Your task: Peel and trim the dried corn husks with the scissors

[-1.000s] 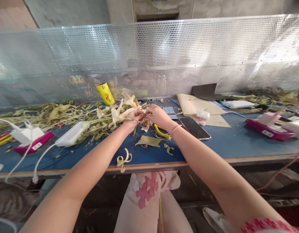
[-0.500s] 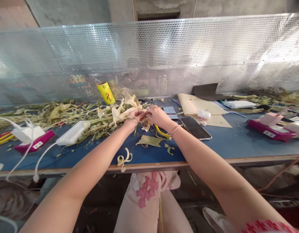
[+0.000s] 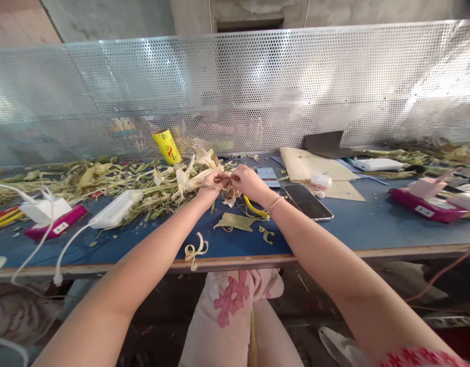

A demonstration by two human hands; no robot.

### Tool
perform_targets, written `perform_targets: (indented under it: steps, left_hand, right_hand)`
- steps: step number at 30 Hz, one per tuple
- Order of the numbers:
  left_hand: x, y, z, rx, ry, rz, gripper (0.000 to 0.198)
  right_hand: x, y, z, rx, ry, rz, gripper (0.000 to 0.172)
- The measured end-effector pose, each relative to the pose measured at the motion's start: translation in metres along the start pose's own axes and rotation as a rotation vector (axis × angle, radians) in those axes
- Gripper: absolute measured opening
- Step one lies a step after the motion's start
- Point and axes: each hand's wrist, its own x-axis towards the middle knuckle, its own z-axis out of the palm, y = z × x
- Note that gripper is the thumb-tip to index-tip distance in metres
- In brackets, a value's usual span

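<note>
My left hand [image 3: 211,182] and my right hand [image 3: 248,180] meet over the middle of the blue table [image 3: 353,224]. Both are closed in a pinch on a bundle of pale dried husk strips [image 3: 194,174]. A thin fibre runs between the fingertips. A small tangle of tan fibre [image 3: 231,193] hangs just under the hands. Yellow-handled scissors [image 3: 253,208] lie below my right wrist. Husk scraps [image 3: 235,221] lie on the table nearer to me.
Green and dry stalks [image 3: 97,179] are piled at the left. A yellow roll [image 3: 165,146] stands at the back. A phone [image 3: 307,202], cardboard sheets [image 3: 307,165], white power banks [image 3: 114,210] with cables and pink devices [image 3: 420,204] lie around. A perforated metal screen [image 3: 334,86] backs the table.
The hands have stayed in place, with the fingers shifting slightly on the fibre and husk. The view has barely moved.
</note>
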Motion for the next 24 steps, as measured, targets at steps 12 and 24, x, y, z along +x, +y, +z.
perform_targets:
  steps: [12, 24]
  left_hand:
    - [0.005, -0.004, -0.005, 0.193, 0.059, 0.137, 0.022]
    - [-0.002, 0.007, -0.003, 0.269, 0.028, 0.139, 0.016]
  right_hand:
    - [0.004, 0.005, 0.004, 0.475, -0.079, 0.345, 0.019]
    - [0.004, 0.005, 0.007, 0.662, 0.041, 0.444, 0.017]
